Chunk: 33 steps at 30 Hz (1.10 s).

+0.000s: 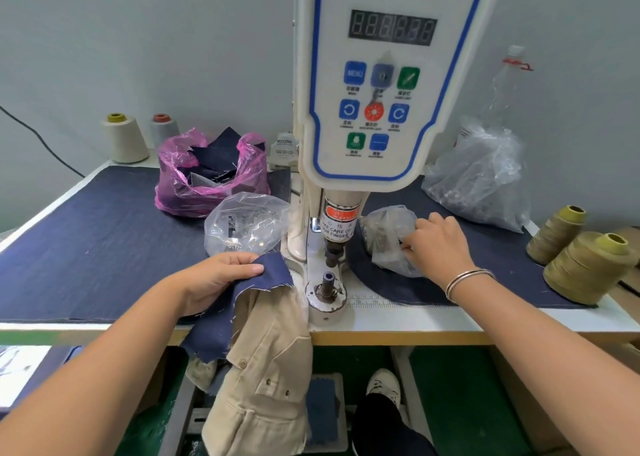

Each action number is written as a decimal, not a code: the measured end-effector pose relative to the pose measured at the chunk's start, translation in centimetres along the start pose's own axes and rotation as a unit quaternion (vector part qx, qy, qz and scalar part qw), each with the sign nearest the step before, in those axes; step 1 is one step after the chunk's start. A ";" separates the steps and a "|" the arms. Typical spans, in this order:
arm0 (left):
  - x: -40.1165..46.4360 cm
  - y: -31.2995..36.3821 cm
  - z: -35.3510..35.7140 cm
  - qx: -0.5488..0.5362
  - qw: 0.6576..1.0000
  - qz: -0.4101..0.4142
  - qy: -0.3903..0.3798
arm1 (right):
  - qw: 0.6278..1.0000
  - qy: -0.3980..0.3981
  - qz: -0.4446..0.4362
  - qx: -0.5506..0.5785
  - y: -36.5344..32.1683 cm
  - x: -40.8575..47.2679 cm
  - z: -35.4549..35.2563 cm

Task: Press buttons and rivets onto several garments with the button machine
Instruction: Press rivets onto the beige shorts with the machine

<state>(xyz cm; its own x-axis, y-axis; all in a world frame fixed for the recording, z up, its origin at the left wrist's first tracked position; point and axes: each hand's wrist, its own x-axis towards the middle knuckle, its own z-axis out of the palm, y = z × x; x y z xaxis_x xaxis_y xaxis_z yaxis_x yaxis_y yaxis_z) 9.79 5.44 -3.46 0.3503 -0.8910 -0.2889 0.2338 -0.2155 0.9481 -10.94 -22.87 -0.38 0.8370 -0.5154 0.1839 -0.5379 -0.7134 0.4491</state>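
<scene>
The white servo button machine (381, 109) stands at the table's middle, its lower die (327, 284) bare on the base. My left hand (218, 275) grips a dark blue denim piece (266, 274) just left of the die. A beige garment (266, 379) with small buttons hangs under that piece over the table's front edge. My right hand (438, 244) reaches into a small clear plastic bag (389, 237) of metal parts to the right of the machine, fingertips curled inside it. What the fingers hold is hidden.
Another clear bag of metal parts (246, 222) lies left of the machine, a pink bag of denim pieces (211, 171) behind it. A large clear bag (481, 175) sits at back right. Thread cones (585, 265) stand at right, two more (124, 137) at back left. A foot pedal (323, 410) lies below.
</scene>
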 end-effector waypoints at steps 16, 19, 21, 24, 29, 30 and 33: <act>0.4 -0.5 -1.0 -0.052 0.999 -0.008 0.000 | 0.732 0.011 0.224 0.643 -1.9 -3.2 -4.3; 0.3 -0.5 -1.1 -0.066 0.998 -0.010 0.002 | 0.417 -0.162 0.253 0.858 -6.2 -5.9 -6.5; 0.3 -0.6 -1.1 -0.072 0.997 -0.008 0.005 | 0.330 -0.225 0.245 0.883 -8.5 -6.7 -7.0; 0.1 -0.8 -1.2 -0.086 0.996 0.000 0.016 | 0.252 -0.237 0.262 0.901 -10.0 -6.8 -7.3; 0.2 -0.9 -1.4 -0.097 0.995 0.004 0.016 | 0.165 -0.261 0.290 0.906 -10.4 -6.9 -7.5; 0.2 -0.9 -1.4 -0.097 0.995 0.003 0.015 | 0.147 -0.268 0.296 0.905 -10.4 -6.9 -7.6; 0.2 -1.0 -1.5 -0.098 0.995 0.005 0.014 | 0.100 -0.281 0.305 0.905 -10.4 -6.9 -7.9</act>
<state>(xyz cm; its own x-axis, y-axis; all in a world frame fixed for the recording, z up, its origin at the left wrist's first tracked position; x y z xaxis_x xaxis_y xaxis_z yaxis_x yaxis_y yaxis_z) 10.99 6.07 -4.63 0.3780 -0.8806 -0.2857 0.4013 -0.1223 0.9077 -10.32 -8.20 0.61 0.7293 -0.3075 -0.6112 -0.0349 0.8754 -0.4821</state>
